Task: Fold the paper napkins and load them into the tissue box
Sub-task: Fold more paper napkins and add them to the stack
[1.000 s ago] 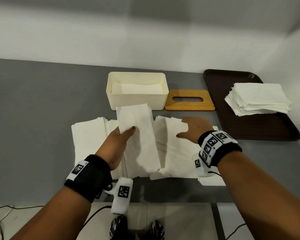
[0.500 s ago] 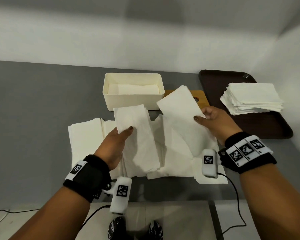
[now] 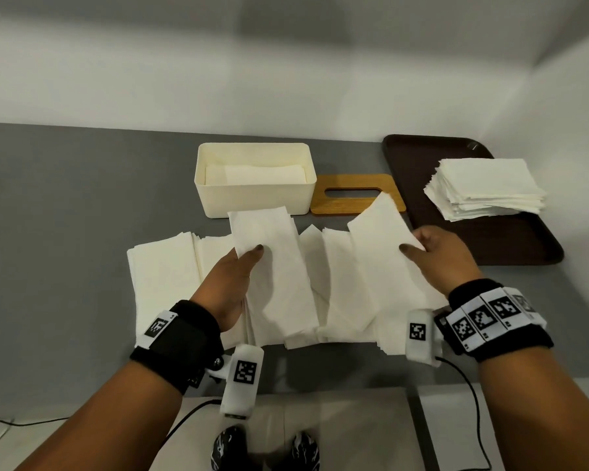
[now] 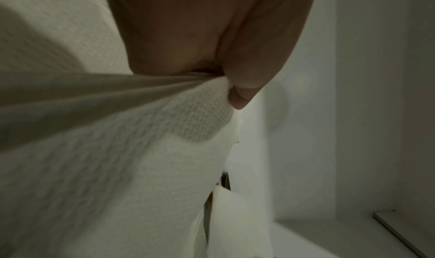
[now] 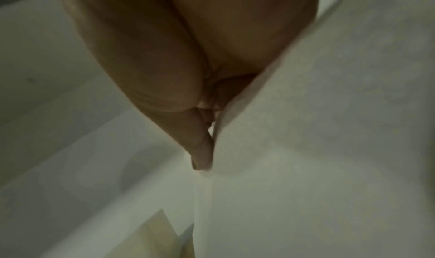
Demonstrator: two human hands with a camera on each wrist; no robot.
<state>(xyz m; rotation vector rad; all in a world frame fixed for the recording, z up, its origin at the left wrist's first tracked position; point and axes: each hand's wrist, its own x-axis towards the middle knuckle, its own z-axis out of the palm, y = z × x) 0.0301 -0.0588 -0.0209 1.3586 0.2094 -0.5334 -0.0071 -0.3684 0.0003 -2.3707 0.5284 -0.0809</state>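
While pinched: hands' [image 3: 230, 283] folded napkins [image 3: 272, 266]

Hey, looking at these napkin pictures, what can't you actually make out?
- Head view: how many napkins lie in the tissue box; its front wall hides the depth.
- Head view: left hand fingers, under its napkin.
- Right wrist view: right hand and its napkin are blurred, so the grip is unclear.
- Left wrist view: napkin fills the frame, table hidden.

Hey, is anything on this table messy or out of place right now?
Nothing damaged or spilled. The folded napkins in front of the tissue box lie fanned in uneven, overlapping rows rather than one neat pile. The wooden lid is off, flat beside the box. Each hand, left and right, holds one napkin.
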